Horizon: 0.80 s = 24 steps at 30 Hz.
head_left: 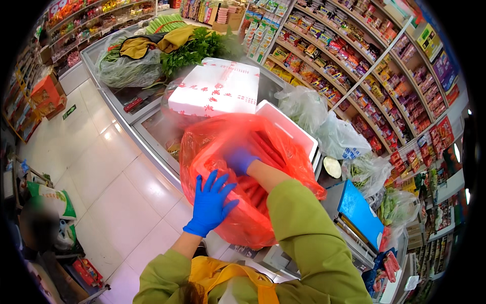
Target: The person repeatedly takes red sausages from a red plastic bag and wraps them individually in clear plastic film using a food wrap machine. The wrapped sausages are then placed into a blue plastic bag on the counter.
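Note:
A large red plastic bag (209, 133) sits open in front of me, partly over a white foam box (313, 146). Long carrots (258, 190) lie inside it, tinted red by the plastic. My left hand (212, 203), in a blue glove, rests on the bag's near left side with fingers spread. Deep in the bag's mouth is my right hand (241, 159), also gloved; its fingers are blurred and I cannot tell whether they grip anything. Just beyond the bag stands a closed foam box (216, 91) with red printing.
Leafy greens (193, 49) and bagged vegetables (129, 68) fill the counter's far left. Along the right are plastic bags (341, 133), a cut vegetable (332, 167) and a blue-topped device (360, 209). A red-handled knife (133, 104) lies at left. Tiled floor (114, 182) borders the counter.

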Motion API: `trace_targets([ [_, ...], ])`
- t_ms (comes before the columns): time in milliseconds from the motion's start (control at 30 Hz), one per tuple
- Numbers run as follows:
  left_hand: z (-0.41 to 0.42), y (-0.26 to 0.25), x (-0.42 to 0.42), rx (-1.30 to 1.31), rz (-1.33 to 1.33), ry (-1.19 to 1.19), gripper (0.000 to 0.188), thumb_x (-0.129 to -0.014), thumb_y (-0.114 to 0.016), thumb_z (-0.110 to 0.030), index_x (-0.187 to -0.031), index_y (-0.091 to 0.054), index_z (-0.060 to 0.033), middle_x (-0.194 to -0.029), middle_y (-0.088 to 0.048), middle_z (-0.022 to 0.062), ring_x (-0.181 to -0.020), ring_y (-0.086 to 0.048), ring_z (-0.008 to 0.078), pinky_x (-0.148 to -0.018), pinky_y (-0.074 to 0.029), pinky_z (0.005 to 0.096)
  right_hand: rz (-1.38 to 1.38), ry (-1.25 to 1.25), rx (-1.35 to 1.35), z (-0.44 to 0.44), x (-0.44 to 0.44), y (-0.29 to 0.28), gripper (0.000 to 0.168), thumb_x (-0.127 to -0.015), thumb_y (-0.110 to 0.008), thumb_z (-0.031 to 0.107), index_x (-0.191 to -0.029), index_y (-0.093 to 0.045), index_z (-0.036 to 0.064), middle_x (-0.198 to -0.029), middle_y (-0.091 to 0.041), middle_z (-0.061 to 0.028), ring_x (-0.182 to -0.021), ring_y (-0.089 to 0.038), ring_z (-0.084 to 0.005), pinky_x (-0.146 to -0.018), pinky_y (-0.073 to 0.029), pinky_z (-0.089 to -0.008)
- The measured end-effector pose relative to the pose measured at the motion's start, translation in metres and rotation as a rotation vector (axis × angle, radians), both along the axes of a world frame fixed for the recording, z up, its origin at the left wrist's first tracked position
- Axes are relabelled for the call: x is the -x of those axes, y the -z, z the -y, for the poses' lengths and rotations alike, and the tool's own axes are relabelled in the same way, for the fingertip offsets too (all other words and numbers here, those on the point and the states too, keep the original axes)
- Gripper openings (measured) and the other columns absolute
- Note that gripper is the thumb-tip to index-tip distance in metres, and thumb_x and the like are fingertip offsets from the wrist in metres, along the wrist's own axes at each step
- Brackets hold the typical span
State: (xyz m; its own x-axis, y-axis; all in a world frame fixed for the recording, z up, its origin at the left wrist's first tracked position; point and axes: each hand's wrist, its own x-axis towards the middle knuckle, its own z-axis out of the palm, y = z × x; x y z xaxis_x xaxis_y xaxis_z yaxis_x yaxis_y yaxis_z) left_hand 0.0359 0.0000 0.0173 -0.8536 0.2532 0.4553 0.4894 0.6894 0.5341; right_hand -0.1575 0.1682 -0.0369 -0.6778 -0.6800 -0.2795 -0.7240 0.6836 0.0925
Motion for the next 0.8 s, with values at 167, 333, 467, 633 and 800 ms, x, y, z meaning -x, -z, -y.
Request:
trace_targets([
  [167,-0.007,0.015,0.005,-0.031,0.007,0.001,0.037,-0.082,-0.061,-0.041,-0.111,-0.061,-0.0174,-0.127,-0.051,0.0046,-0.13,-0.036,0.0292,-0.105,-0.015,0.0585,0.061,0.051,-0.269,-0.009,-0.031,0.011,0.036,-0.091,-0.045,0.031,-0.116,-0.061,0.011,-0.109,-0.064,-0.0128,-0.1,-0.063,-0.0289,-0.087,-0.048,-0.0423],
  [333,-0.002,0.022,0.01,-0.069,-0.017,-0.016,0.033,-0.08,-0.063,-0.041,-0.104,-0.062,-0.0177,-0.122,-0.052,0.0031,-0.128,-0.037,0.0284,-0.103,-0.014,0.0614,0.348,0.417,0.016,-0.04,-0.021,-0.009,0.043,-0.09,-0.046,0.028,-0.128,-0.051,0.009,-0.117,-0.061,-0.0145,-0.105,-0.06,-0.0319,-0.089,-0.048,-0.0449],
  [467,-0.009,0.034,0.013,-0.067,-0.021,-0.06,0.033,-0.077,-0.064,-0.041,-0.1,-0.062,-0.0178,-0.117,-0.053,0.0023,-0.127,-0.037,0.0285,-0.101,-0.015,0.0627,0.027,0.642,0.127,-0.053,0.026,-0.051,0.041,-0.089,-0.052,0.032,-0.122,-0.053,0.007,-0.12,-0.058,-0.0148,-0.109,-0.056,-0.0271,-0.09,-0.046,-0.0372],
  [633,-0.024,0.071,0.014,-0.163,0.095,0.046,0.034,-0.075,-0.065,-0.044,-0.098,-0.062,-0.0187,-0.116,-0.052,0.0017,-0.127,-0.037,0.0274,-0.1,-0.015,0.0624,0.136,0.887,0.832,-0.085,0.086,0.006,0.043,-0.087,-0.053,0.033,-0.12,-0.054,0.004,-0.121,-0.056,-0.0149,-0.113,-0.053,-0.0268,-0.095,-0.042,-0.0373],
  [800,-0.031,0.073,0.008,-0.182,0.031,0.039,0.034,-0.075,-0.065,-0.046,-0.095,-0.062,-0.0191,-0.117,-0.051,0.001,-0.127,-0.036,0.027,-0.099,-0.016,0.0637,0.309,0.74,0.623,-0.107,0.1,0.03,0.048,-0.081,-0.059,0.034,-0.119,-0.053,0.004,-0.121,-0.055,-0.0217,-0.117,-0.05,-0.0329,-0.097,-0.041,-0.0389],
])
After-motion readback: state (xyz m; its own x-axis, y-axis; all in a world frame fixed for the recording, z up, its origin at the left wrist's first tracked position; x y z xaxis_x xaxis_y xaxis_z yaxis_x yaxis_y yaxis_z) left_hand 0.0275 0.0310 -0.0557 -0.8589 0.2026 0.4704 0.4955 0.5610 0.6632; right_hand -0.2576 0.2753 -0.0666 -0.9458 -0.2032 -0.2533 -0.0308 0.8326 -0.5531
